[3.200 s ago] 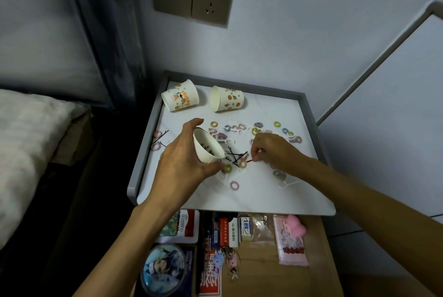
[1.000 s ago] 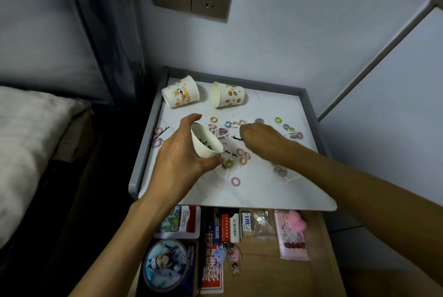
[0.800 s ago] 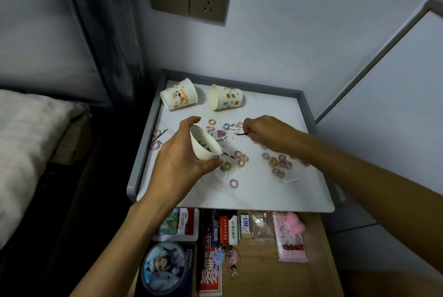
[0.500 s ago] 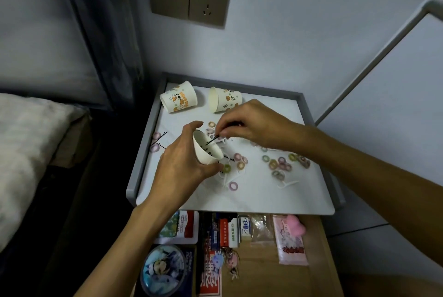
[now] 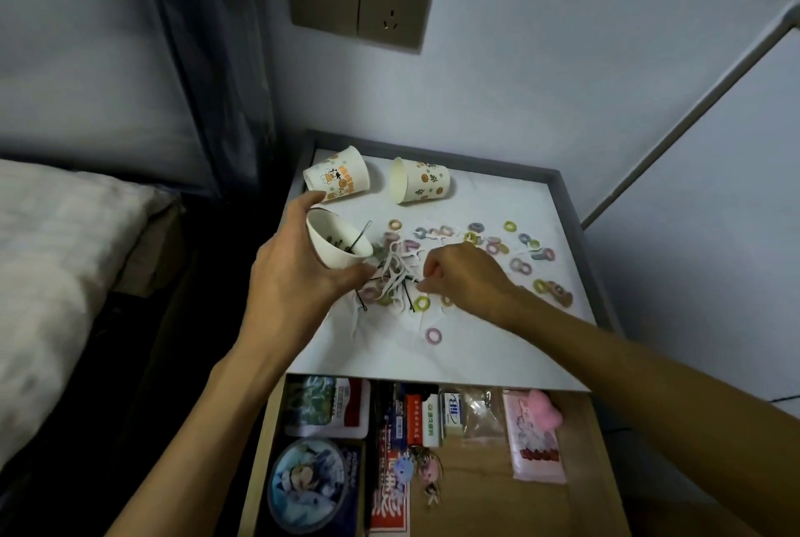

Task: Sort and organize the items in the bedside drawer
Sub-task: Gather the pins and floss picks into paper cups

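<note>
Your left hand point(image 5: 294, 276) grips a tilted white paper cup point(image 5: 335, 255), black hairpins point(image 5: 361, 235) inside | your right hand point(image 5: 463, 276) curled at the tangled pile point(image 5: 396, 276); pinch: cannot tell.

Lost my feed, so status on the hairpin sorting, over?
Left hand grips tilted cup, hairpins inside. Right hand, fingers curled at the pin tangle, catch unclear. White strings and hair rings mixed through it.

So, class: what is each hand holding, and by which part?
Left hand grips the white paper cup round its side wall. Right hand: cannot tell.
</note>
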